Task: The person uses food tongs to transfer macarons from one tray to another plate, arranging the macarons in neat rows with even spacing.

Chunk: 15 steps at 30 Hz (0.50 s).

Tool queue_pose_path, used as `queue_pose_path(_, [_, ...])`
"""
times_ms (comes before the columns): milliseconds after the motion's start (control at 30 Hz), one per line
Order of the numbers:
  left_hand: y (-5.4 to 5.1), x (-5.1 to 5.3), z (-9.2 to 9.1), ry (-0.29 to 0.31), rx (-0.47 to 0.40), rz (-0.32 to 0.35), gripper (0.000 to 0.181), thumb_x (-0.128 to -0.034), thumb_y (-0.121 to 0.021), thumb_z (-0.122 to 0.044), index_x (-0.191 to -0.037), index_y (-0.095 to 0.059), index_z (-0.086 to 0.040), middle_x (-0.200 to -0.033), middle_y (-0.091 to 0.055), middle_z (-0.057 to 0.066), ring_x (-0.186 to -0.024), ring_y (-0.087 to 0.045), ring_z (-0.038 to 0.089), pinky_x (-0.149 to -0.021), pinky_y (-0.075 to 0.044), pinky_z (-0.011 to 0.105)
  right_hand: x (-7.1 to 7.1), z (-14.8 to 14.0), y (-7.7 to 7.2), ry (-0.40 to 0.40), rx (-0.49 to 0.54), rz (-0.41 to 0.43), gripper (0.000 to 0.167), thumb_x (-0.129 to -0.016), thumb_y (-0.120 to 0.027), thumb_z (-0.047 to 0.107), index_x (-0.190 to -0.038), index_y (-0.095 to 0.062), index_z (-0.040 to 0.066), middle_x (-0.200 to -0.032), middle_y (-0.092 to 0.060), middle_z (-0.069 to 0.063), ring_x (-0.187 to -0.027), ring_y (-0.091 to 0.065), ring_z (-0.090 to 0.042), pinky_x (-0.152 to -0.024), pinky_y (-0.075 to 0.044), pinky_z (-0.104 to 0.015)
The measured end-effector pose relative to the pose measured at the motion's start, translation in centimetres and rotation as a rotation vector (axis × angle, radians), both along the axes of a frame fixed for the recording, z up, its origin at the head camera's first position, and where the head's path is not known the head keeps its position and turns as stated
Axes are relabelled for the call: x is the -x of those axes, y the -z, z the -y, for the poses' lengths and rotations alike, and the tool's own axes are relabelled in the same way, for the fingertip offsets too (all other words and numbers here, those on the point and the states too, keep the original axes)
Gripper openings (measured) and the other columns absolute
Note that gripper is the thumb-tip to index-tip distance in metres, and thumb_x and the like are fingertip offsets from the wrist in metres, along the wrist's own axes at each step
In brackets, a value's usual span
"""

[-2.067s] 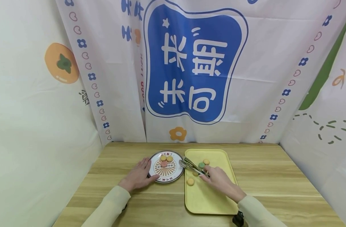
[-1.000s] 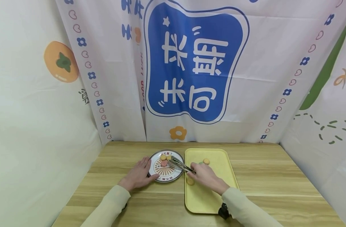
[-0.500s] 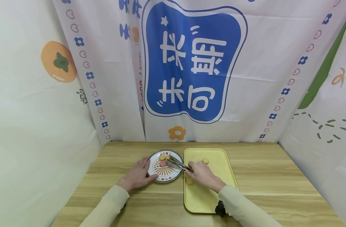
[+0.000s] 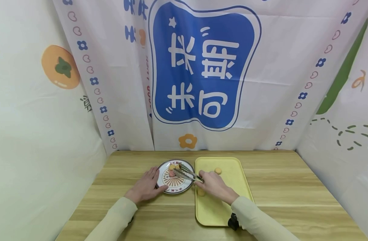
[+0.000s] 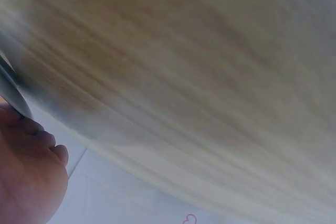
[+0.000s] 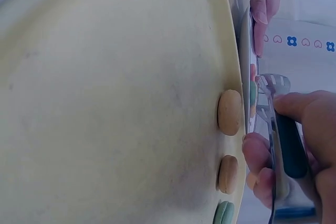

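Has one yellow rectangular tray (image 4: 214,212) right of one white round plate (image 4: 182,188). Rests straight-fingered left hand (image 4: 146,185) at the plate's rim. Grips silvery metal tongs (image 6: 291,150) in right hand (image 4: 212,184), spread lengthwise leftward over it, with unclear catch. Counts at least two tan round macarons (image 4: 171,167), one pink macaron (image 4: 171,174) there, nearer the left hand; on the tray, at least two tan, one green macaron (image 6: 224,213).

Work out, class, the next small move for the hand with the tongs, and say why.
Probably lift the right hand and bring the tongs back over the tray: the tongs stand spread over the plate, near the pink macaron, while tan macarons lie on the tray. Check first, since whether the tongs grip anything is hard to tell.
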State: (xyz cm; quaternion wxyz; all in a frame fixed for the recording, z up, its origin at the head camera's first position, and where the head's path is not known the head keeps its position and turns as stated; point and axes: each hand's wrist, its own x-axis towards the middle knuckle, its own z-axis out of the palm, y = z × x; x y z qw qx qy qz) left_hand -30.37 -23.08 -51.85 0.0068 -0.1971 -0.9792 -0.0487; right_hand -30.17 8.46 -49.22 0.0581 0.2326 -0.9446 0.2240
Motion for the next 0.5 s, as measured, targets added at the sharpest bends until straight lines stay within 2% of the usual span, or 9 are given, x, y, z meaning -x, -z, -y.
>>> queue_pose_path(500, [0.09, 0.04, 0.01, 0.007, -0.013, -0.008, 0.098, -0.0940, -0.038, -0.070, -0.149, -0.030, 0.010, -0.157, -0.026, 0.029, -0.148, -0.024, 0.042, -0.122, -0.023, 0.052, -0.61, -0.60, -0.78, 0.048, 0.013, 0.012, 0.031, -0.090, -0.069, 0.042, -0.089, -0.057, 0.013, -0.058, -0.049, 0.007, -0.046, -0.040, -0.006, -0.039, -0.032, -0.022])
